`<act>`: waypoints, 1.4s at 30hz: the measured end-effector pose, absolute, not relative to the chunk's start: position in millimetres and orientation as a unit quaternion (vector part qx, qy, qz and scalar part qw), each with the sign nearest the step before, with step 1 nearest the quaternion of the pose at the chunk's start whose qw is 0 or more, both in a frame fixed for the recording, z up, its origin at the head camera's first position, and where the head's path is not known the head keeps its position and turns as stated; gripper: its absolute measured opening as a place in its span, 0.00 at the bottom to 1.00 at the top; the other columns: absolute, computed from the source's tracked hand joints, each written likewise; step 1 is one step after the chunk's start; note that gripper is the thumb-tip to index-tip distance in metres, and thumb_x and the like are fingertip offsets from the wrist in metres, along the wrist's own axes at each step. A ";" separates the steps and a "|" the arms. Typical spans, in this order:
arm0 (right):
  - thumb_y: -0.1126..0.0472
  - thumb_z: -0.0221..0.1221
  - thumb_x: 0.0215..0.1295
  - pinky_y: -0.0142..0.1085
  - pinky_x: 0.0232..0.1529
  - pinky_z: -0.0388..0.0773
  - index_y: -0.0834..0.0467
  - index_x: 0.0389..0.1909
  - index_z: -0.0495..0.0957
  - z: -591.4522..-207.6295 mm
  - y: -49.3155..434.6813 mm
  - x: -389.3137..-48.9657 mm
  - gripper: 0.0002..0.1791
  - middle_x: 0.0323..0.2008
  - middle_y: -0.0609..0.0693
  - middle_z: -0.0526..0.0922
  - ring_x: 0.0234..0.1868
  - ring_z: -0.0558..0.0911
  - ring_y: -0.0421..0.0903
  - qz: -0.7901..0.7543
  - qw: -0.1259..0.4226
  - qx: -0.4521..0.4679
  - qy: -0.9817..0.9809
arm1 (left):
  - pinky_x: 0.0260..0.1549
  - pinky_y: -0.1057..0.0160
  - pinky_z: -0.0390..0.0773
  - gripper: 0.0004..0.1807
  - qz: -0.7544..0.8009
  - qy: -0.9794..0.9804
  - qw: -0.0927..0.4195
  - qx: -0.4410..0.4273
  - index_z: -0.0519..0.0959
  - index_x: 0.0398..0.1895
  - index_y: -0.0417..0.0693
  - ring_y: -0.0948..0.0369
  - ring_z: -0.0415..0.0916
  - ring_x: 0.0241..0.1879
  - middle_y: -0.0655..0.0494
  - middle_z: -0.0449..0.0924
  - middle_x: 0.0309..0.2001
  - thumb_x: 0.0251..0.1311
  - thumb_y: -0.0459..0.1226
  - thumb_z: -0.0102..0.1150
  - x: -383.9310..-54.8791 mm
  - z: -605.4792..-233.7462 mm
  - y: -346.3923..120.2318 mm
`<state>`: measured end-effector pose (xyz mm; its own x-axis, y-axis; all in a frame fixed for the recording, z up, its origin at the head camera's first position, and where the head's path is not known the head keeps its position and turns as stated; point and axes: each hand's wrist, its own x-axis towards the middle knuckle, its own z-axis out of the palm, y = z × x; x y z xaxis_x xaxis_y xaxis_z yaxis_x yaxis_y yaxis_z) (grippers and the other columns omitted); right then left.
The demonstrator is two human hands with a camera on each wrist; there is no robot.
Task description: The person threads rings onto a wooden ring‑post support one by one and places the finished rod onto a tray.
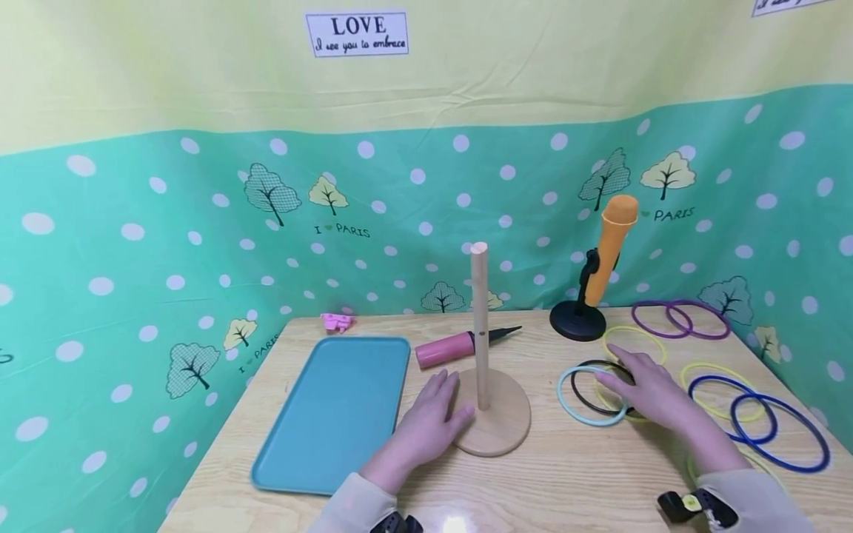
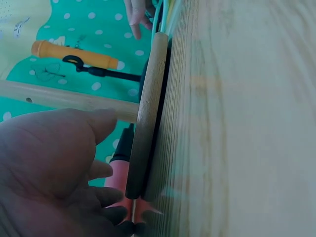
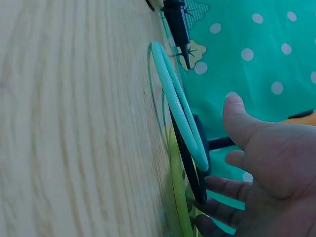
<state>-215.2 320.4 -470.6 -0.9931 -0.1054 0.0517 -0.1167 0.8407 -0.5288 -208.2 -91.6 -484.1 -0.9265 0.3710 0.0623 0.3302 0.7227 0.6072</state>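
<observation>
A wooden peg stand stands near the table's middle, its round base (image 1: 503, 426) flat on the wood and its peg (image 1: 480, 326) upright. My left hand (image 1: 425, 423) is at the base's left side, fingers extended and thumb over its edge; whether it presses is unclear. In the left wrist view the palm (image 2: 54, 163) shows nothing held. My right hand (image 1: 656, 392) spreads its fingers over a light blue ring (image 1: 594, 423), a black ring (image 1: 586, 404) and yellow rings. In the right wrist view, fingertips lie close beside the black ring (image 3: 190, 163); contact cannot be told.
A blue tray (image 1: 333, 414) lies left of the stand. Behind it are a pink-and-black pump-like tool (image 1: 445, 349) and a small pink toy (image 1: 336, 322). An orange microphone (image 1: 609, 252) stands on a black holder. Blue rings (image 1: 826, 448), yellow rings and purple rings (image 1: 686, 337) lie right.
</observation>
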 end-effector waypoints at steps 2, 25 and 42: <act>0.39 0.58 0.85 0.79 0.65 0.68 0.73 0.83 0.59 -471.8 323.6 -216.3 0.48 0.71 0.85 0.64 0.70 0.66 0.86 0.277 0.014 0.062 -0.959 | 0.81 0.36 0.57 0.44 0.317 0.928 0.033 0.193 0.61 0.87 0.38 0.38 0.50 0.85 0.33 0.54 0.86 0.82 0.55 0.59 -207.5 -483.5 -91.6; 0.52 0.71 0.76 0.51 0.47 0.81 0.71 0.60 0.80 -466.2 334.9 -234.1 0.27 0.49 0.65 0.82 0.50 0.82 0.62 0.302 0.013 0.046 -0.952 | 0.79 0.35 0.62 0.46 0.297 0.930 0.067 0.204 0.62 0.86 0.38 0.36 0.57 0.83 0.33 0.55 0.86 0.76 0.51 0.69 -207.0 -476.4 -89.9; 0.54 0.72 0.73 0.42 0.38 0.74 0.55 0.34 0.88 -470.1 331.1 -234.6 0.10 0.34 0.46 0.84 0.36 0.76 0.45 0.288 0.008 0.040 -0.957 | 0.80 0.38 0.64 0.47 0.300 0.925 0.066 0.222 0.63 0.86 0.39 0.41 0.56 0.84 0.35 0.54 0.87 0.74 0.53 0.71 -210.0 -482.3 -94.1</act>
<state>-234.6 331.1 -470.1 -0.9967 -0.0712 0.0388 -0.0808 0.8313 -0.5500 -210.0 -94.1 -482.3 -0.8926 0.4508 0.0111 0.3716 0.7215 0.5842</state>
